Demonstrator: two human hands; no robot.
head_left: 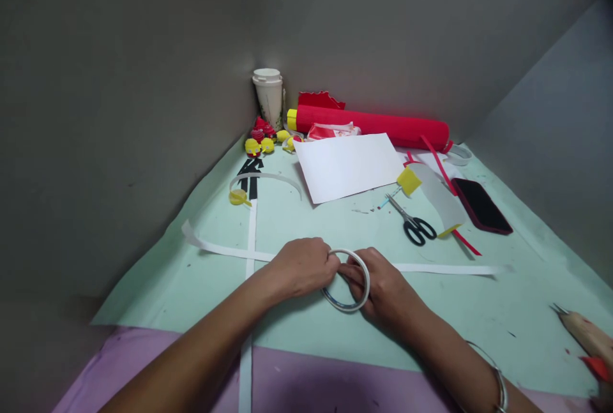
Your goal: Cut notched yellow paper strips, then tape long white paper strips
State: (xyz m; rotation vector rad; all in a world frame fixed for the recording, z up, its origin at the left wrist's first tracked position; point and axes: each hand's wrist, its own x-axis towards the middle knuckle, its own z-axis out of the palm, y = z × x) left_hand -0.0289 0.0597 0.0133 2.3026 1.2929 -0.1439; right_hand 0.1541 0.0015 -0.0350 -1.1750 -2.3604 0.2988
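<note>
Near the middle of the work surface, my right hand is closed round the right side of a white tape roll. My left hand is closed at the roll's upper left edge, its fingertips hidden; what it pinches cannot be made out. A long white strip runs crosswise behind both hands, its ends blurred. Another white strip runs lengthwise to the left and crosses it. Black strips lie at the far end of the lengthwise one.
White paper, scissors and a phone lie beyond my hands. A red roll and a lidded cup are at the back. Another person's hand holds a pointed metal tool at the right edge.
</note>
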